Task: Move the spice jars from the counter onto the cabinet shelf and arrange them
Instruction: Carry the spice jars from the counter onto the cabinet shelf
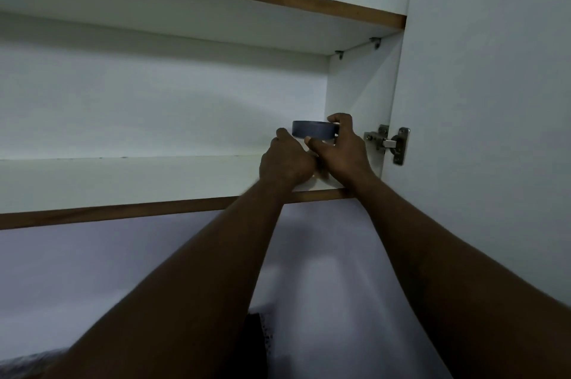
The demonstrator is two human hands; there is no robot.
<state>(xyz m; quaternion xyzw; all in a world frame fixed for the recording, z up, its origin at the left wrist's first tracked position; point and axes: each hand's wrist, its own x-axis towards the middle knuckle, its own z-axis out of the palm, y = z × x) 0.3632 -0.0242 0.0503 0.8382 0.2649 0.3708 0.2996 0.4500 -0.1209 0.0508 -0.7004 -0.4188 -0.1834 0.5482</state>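
A spice jar with a blue-grey lid [314, 129] stands at the far right end of the lower cabinet shelf [129, 180], close to the cabinet's right wall. Only the lid shows; my hands hide the jar's body. My left hand [285, 160] wraps the jar from the left, fingers curled around it. My right hand [341, 148] holds it from the right, with the thumb under the lid's rim and the fingers behind the lid.
The upper shelf [216, 17] hangs above with a brown front edge. The open cabinet door [482, 131] stands at the right, with a metal hinge [390, 143] right beside my right hand. The lower shelf stretches white to the left of the jar.
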